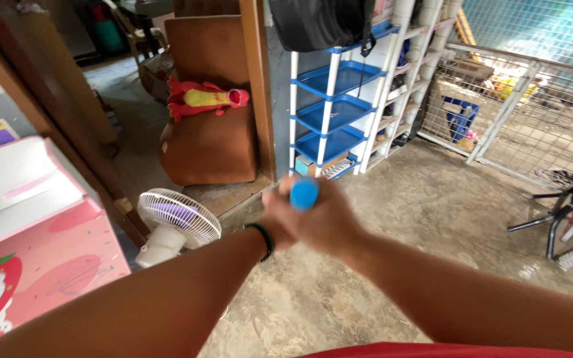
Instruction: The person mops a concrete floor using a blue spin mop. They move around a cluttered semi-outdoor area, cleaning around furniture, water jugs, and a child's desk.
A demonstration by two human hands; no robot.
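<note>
I have both arms stretched out ahead of me, the hands meeting over the concrete floor (399,199). My right hand (326,222) is curled tight around a blue rounded object (304,193), whose top pokes out above the fingers; it is blurred, so I cannot tell what kind of thing it is. My left hand (274,222) sits right against the right one, mostly hidden behind it, and I cannot tell whether it is closed on anything. A black wristband (264,239) circles the left wrist.

Below my left forearm stands a small white fan (177,222) on the floor, just beside a pink cabinet (41,245) with a strawberry picture. Farther off, a blue-and-white shelf rack (329,109) stands next to a brown armchair (210,132), and a red and yellow plush toy (203,99) lies on that chair. A wire fence (512,113) closes the right side.
</note>
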